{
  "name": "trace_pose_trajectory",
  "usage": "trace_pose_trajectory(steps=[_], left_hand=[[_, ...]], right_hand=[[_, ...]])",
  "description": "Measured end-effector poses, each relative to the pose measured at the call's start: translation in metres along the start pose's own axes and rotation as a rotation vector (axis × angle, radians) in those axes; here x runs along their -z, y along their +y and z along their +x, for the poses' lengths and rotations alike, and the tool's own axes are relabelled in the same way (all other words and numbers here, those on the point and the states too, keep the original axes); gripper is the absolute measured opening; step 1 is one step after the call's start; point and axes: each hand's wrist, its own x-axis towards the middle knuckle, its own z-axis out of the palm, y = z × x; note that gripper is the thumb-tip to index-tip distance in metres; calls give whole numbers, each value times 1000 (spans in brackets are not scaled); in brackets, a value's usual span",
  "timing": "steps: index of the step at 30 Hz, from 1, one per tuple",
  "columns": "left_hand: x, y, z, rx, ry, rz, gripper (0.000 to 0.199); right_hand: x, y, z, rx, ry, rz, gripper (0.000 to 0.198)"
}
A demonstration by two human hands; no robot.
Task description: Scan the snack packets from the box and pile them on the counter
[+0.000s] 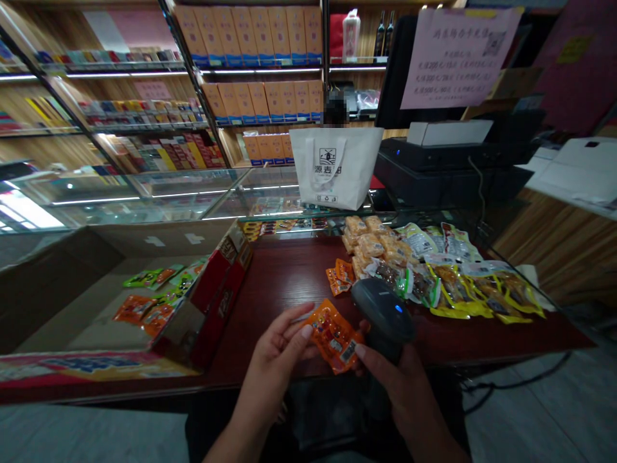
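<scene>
An orange snack packet with a printed barcode near its lower right corner is pinched at its left end by my left hand. My right hand is closed round the handle of a dark barcode scanner with a small blue light. The right thumb lies at the packet's lower right corner, just beside the barcode. The scanner's head is right of the packet and slightly above it. Two small orange packets lie on the dark red counter beyond my hands.
At left stands an open cardboard box holding several green and orange packets. Wrapped pastries and yellow-edged snack bags cover the counter's right. A white tote bag and a monitor stand behind; someone's head shows above the bag.
</scene>
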Motion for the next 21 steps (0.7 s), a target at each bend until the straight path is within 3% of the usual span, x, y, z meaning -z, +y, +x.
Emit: trace_pose_trajectory(steps=[2, 7, 14, 21], left_hand=[[2, 3, 6, 33, 0, 31, 35], [4, 11, 14, 52, -12, 110, 39], [18, 11, 23, -197, 204, 205, 32], [30, 17, 30, -295, 261, 322, 31]], right_hand=[[0, -1, -1, 22, -6, 9, 42], [2, -2, 0, 54, -35, -31, 37], [15, -13, 0, 78, -159, -322, 34], [33, -14, -10, 91, -257, -657, 43]])
